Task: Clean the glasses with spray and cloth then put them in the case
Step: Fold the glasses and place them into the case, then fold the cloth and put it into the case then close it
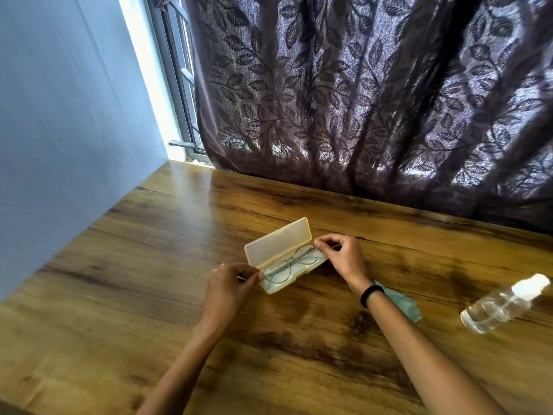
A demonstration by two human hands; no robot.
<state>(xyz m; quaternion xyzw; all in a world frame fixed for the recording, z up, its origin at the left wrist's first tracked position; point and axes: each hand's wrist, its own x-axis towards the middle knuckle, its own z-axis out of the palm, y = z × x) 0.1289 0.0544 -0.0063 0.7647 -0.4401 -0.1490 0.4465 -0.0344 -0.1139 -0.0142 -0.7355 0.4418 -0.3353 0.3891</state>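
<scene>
Left hand (230, 283): fingers (253, 275) pinch left end of glasses (291, 262).
Right hand (344, 256): fingers pinch right end.
Glasses: in open case (278, 244) on bench (149, 265).
Handling: I judge wire frame light, bendy, fragile; grip at hinges, off lenses.
Outward: cloth (404, 305), spray bottle (502, 304) at right.

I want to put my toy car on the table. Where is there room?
The table is bare on the left, between wall and case, and in the far strip by the curtain. Crowded: the right side, with cloth and spray bottle.
</scene>
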